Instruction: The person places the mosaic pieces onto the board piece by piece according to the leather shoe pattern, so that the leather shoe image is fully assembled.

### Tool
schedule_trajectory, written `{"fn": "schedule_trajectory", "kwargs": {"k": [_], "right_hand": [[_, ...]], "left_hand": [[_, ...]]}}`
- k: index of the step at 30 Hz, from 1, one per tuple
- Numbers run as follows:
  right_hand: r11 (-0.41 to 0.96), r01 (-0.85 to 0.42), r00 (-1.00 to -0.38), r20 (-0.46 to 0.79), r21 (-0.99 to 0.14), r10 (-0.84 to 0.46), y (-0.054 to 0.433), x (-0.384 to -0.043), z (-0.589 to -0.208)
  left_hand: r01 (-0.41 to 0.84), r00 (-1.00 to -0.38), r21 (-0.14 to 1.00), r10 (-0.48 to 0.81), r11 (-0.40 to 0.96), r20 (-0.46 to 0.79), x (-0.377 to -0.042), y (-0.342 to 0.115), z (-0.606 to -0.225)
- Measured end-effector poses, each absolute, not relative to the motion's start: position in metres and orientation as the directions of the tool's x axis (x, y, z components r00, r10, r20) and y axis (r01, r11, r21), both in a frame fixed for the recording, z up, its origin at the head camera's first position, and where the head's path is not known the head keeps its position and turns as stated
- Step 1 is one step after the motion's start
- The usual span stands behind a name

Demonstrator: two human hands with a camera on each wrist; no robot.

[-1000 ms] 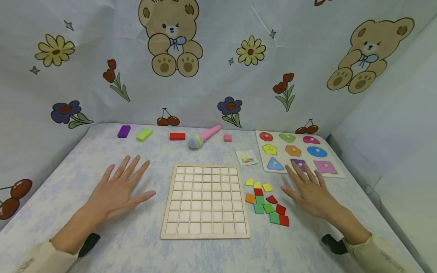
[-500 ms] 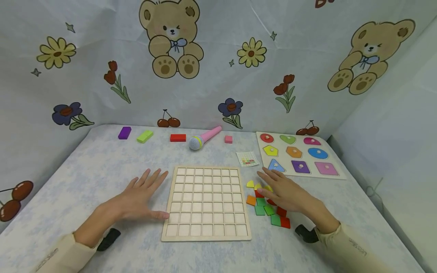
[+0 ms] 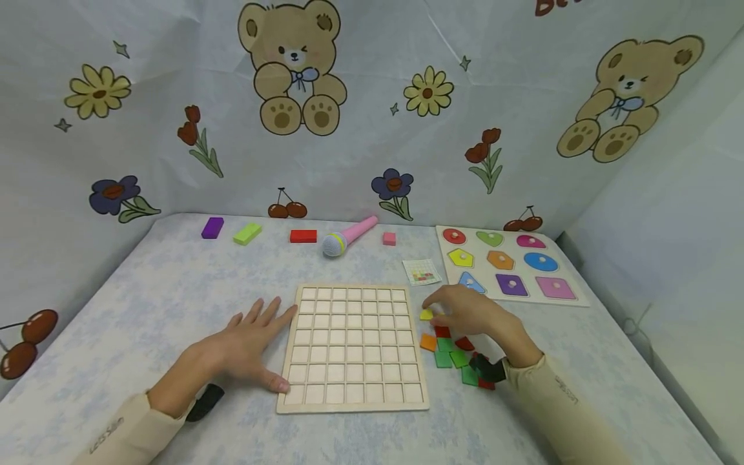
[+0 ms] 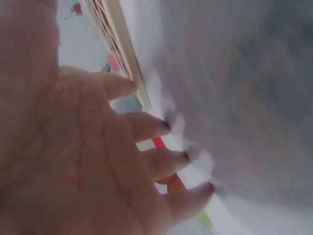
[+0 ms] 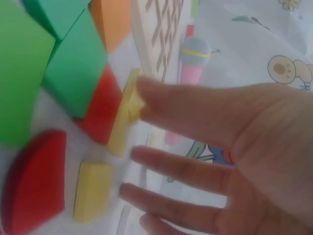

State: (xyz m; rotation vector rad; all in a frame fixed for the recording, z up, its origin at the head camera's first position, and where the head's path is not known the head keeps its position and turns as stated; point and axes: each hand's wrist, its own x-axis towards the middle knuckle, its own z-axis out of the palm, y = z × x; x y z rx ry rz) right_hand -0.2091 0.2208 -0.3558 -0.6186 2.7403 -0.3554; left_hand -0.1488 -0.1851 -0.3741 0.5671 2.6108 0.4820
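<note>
My left hand (image 3: 241,354) is spread at the left edge of a wooden grid board (image 3: 353,354), its index fingertip and thumb right at the rim. In the left wrist view, the fingertips are on the table beside the board's edge. My right hand (image 3: 472,312) reaches over loose coloured tiles to the board's right. Its thumb and index finger stand apart around a yellow quarter-round tile (image 3: 426,314). In the right wrist view, the thumb tip overlaps yellow tiles (image 5: 122,122), and the other fingers are extended. Green tiles (image 3: 444,359), red ones and an orange tile (image 3: 428,342) lie nearby, partly hidden by the hand and wrist.
A small printed pattern card (image 3: 421,272) lies above the tiles. At the back right is a knobbed shape puzzle (image 3: 506,285). Along the back lie purple (image 3: 212,227), light green (image 3: 247,234), red (image 3: 303,236) and pink (image 3: 389,239) blocks, and a toy microphone (image 3: 349,237).
My left hand has moved right and down to the board's left edge. The right hand has swung left from the shape puzzle to the yellow tiles, its thumb and index finger curving toward one.
</note>
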Motion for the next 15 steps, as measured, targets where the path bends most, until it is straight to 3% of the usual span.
{"fn": "schedule_trajectory", "kwargs": {"k": [15], "right_hand": [[0.926, -0.340, -0.911, -0.185, -0.164, -0.367, 0.207, -0.210, -0.365]], "left_hand": [[0.304, -0.819, 0.399, 0.452, 0.865, -0.355, -0.148, -0.181, -0.375]]}}
